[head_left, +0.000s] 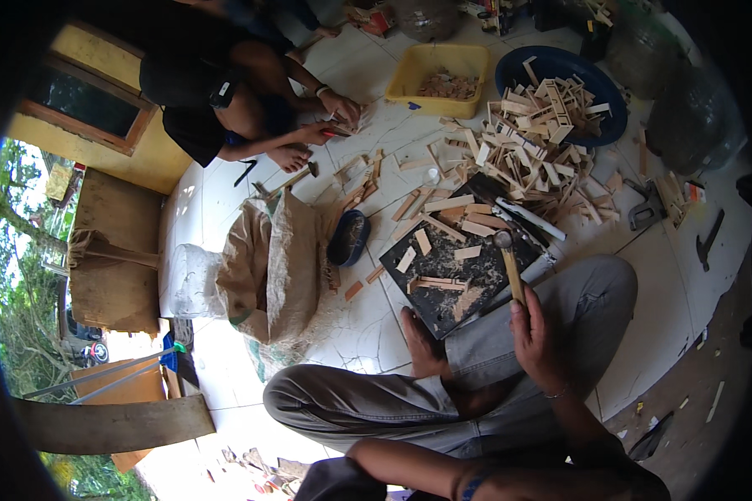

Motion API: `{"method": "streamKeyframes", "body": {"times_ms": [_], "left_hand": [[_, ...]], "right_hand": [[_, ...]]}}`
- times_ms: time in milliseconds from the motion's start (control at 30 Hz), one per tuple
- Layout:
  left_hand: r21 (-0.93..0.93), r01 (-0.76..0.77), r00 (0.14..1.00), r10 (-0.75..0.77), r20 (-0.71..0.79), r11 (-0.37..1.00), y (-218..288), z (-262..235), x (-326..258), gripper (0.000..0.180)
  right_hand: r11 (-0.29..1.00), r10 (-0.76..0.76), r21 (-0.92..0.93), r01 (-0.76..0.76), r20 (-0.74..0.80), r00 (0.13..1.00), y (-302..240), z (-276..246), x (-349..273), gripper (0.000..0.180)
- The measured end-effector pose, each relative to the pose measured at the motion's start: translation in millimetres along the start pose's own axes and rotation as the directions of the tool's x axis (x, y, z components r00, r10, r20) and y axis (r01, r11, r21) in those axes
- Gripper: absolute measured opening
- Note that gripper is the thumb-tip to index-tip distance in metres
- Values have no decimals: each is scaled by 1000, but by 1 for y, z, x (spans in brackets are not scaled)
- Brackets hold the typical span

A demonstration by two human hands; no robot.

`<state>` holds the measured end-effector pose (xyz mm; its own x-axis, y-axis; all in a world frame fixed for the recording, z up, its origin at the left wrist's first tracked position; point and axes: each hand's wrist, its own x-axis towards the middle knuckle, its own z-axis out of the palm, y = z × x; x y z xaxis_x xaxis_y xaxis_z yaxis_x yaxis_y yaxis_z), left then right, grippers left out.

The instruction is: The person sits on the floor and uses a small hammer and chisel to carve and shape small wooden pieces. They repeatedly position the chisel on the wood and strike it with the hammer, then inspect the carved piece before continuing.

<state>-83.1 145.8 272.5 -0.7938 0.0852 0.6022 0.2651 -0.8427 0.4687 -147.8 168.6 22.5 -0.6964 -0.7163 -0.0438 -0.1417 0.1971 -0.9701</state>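
My right hand [536, 331] is closed around the wooden handle of a hammer [515, 280], its round metal head raised over the edge of a black board [429, 306]. My left forearm [418, 468] lies across my lap, with a blue band at the wrist; the left hand is in shadow at the lower edge, fingers hidden. Several short wood strips [424, 242] and sawdust lie on the board. A small piece made of joined strips [439, 285] sits near its front. White tubes [530, 219] lie along the board's right side.
Beyond the board spreads a heap of small wooden frames [518, 142], reaching into a blue basin [614, 104]. A yellow tub [397, 79], a sack [259, 259] and a blue dish [348, 238] stand around. A staple gun [645, 206] and another hammer [710, 240] lie right. Another person [251, 108] squats far left.
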Motion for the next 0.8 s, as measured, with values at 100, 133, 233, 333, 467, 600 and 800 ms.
{"method": "streamKeyframes", "body": {"times_ms": [100, 133, 233, 333, 467, 600, 800], "left_hand": [[280, 229, 973, -213, -86, 932, 27, -37, -40, 44], [435, 345, 938, -314, -144, 832, 47, -59, -59, 36], [718, 609, 793, -282, -540, 337, 83, -107, -108, 35], [584, 533, 744, 12, -668, -613, 100, -154, -150, 27], [337, 308, 784, 37, -620, -890, 96, -200, -193, 26], [435, 304, 824, 4, -567, -848, 76, -222, -218, 35], [424, 311, 741, -62, -668, -850, 77, -225, -221, 36]], "right_hand": [[983, 134, 120, -135, 23, 991, 2, 0, -1, 44], [983, 167, 76, -168, 21, 986, 2, -2, -2, 43], [941, 250, 240, -238, -21, 968, -2, -4, -2, 43], [838, 279, 493, -232, -23, 960, -11, -4, -4, 45], [859, 205, 500, -106, -147, 968, -17, -2, -7, 43], [848, 228, 519, -112, -165, 959, -14, 0, -8, 44], [841, 229, 531, -108, -166, 959, -10, 3, -5, 44]]}}
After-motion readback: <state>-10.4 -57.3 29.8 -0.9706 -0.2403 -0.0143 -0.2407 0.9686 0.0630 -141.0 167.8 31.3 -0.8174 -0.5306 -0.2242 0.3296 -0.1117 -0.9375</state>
